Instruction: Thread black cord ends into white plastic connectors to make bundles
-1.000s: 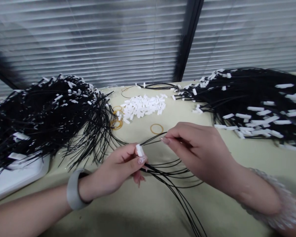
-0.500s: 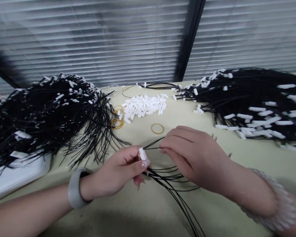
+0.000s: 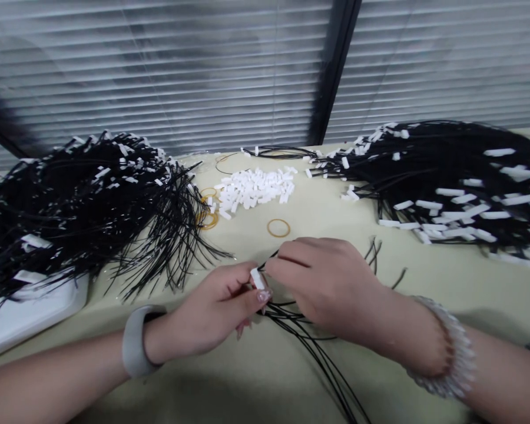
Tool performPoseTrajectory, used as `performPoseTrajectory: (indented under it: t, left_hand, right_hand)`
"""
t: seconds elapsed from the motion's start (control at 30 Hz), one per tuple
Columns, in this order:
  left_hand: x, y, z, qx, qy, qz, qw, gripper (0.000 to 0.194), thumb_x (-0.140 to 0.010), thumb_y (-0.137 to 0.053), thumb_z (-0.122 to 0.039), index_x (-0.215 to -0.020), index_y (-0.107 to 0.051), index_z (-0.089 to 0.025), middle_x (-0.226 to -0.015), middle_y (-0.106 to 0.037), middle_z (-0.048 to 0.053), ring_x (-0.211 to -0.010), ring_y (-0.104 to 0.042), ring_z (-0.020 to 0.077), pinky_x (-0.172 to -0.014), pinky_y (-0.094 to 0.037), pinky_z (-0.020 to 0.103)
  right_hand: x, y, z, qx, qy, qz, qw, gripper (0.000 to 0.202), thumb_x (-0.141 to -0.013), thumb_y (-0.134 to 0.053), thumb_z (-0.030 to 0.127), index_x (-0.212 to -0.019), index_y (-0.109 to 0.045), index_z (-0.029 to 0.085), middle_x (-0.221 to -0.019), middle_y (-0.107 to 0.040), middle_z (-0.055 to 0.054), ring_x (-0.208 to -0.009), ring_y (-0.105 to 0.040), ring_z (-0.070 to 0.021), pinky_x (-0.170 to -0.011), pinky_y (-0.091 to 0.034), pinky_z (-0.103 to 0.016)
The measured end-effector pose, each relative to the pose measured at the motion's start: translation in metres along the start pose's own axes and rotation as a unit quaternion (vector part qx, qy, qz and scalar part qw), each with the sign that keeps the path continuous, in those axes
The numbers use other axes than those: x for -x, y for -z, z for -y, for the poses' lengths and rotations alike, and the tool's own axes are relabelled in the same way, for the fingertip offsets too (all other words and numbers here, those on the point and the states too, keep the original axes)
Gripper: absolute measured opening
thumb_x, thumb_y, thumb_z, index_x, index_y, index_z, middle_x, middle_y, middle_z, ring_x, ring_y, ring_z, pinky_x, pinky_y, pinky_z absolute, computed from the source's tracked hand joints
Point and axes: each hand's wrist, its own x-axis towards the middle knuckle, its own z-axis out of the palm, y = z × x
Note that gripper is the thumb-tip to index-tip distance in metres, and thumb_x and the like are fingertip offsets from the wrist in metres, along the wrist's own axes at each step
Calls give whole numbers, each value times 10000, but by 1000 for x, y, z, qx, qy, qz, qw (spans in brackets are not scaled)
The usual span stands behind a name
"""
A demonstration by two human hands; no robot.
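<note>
Between the thumb and fingers of my left hand [image 3: 216, 306] is a white connector housing [image 3: 258, 279], tilted, with its upper end exposed. Several black wires [image 3: 309, 347] run from below that hand toward the lower right. My right hand [image 3: 324, 280] is closed, its fingertips pinching a thin black wire [image 3: 268, 258] close to the connector's upper end. Loose wire ends [image 3: 373, 250] stick out behind the right hand. Exactly how the wire meets the housing is too small to tell.
White connector pieces [image 3: 256, 188] lie heaped mid-table, near rubber bands [image 3: 278, 228]. A black wire pile [image 3: 92, 194] partly covers a white tray [image 3: 48, 315] at left. Another pile of wires [image 3: 433, 159] with white connectors spreads at right. Window blinds [image 3: 229, 70] stand behind the table.
My right hand has moved left, closer to the connector, and the exposed wire between them is shorter. My left hand still holds the connector in nearly the same place.
</note>
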Motion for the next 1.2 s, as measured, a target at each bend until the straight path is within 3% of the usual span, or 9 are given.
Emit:
performPoseTrajectory:
  t: [0.13, 0.27, 0.33, 0.5, 0.6, 0.9, 1.0, 1.1, 1.2]
  left_hand:
    - [1, 0, 1, 8, -11, -9, 1000, 215, -834, -491, -289, -674, -469, -149, -568, -408, -59, -457, -423, 49, -400, -390, 145]
    - [2, 1, 3, 38, -34, -40, 998, 215, -823, -516, -309, -683, -481, -149, -600, -430, -50, -485, -473, 63, -456, -434, 184]
    - [2, 2, 3, 55, -42, -63, 996, 201, -819, -524, -311, -705, -493, -149, -639, -472, -35, -536, -523, 83, -515, -462, 216]
    - [1, 2, 3, 9, -75, -113, 991, 189, -832, -513, -290, -711, -532, -146, -647, -516, -23, -616, -506, 91, -595, -427, 210]
    - [0, 3, 3, -31, -67, -128, 989, 185, -835, -510, -282, -714, -544, -146, -660, -536, -17, -640, -487, 99, -610, -406, 214]
    - [0, 3, 1, 13, -44, -107, 993, 160, -828, -519, -260, -716, -549, -149, -675, -571, -12, -665, -524, 108, -636, -417, 224]
    - [0, 3, 0, 4, -44, -114, 993, 160, -833, -512, -257, -720, -546, -150, -675, -568, -16, -668, -523, 107, -645, -418, 225]
    - [0, 2, 0, 1, -38, -111, 993, 162, -835, -511, -263, -725, -540, -148, -675, -570, -15, -666, -531, 105, -646, -425, 224]
    - [-1, 2, 2, 22, -31, -122, 992, 159, -832, -513, -271, -736, -541, -147, -679, -570, -16, -669, -551, 105, -652, -435, 226]
  right_hand:
    - [-4, 2, -2, -14, -4, -13, 1000, 180, -793, -396, 98, -720, -533, 189, -665, -497, 5, -603, -408, -133, -557, -312, -272]
    - [-4, 19, -5, -20, -28, -130, 991, 115, -788, -492, 130, -693, -556, 139, -742, -540, -44, -726, -459, -138, -653, -365, -263]
    - [-2, 28, -4, -27, -39, -152, 987, 142, -779, -517, 149, -639, -537, 140, -684, -517, -32, -682, -448, -123, -621, -352, -255]
    - [5, 29, 1, -98, -81, 85, 988, 255, -815, -477, 243, -576, -516, 164, -561, -477, 23, -535, -399, -87, -519, -261, -256]
    - [6, 19, 3, -117, -86, 145, 979, 232, -838, -449, 276, -669, -571, 173, -643, -543, 16, -601, -448, -98, -561, -280, -260]
    - [3, 11, 3, -123, -133, 134, 974, 298, -847, -405, 230, -558, -432, 161, -519, -414, 34, -524, -354, -84, -541, -251, -258]
    - [5, 13, 2, -73, -62, 127, 987, 187, -827, -414, 147, -655, -481, 170, -626, -493, 11, -583, -406, -109, -549, -267, -263]
    - [6, 24, 0, 30, 27, 105, 994, 210, -694, -415, -15, -634, -479, 176, -634, -504, -10, -577, -398, -137, -529, -251, -277]
    - [7, 41, -7, 93, 7, 75, 993, 217, -641, -425, -17, -563, -468, 181, -546, -469, -17, -496, -346, -135, -478, -189, -283]
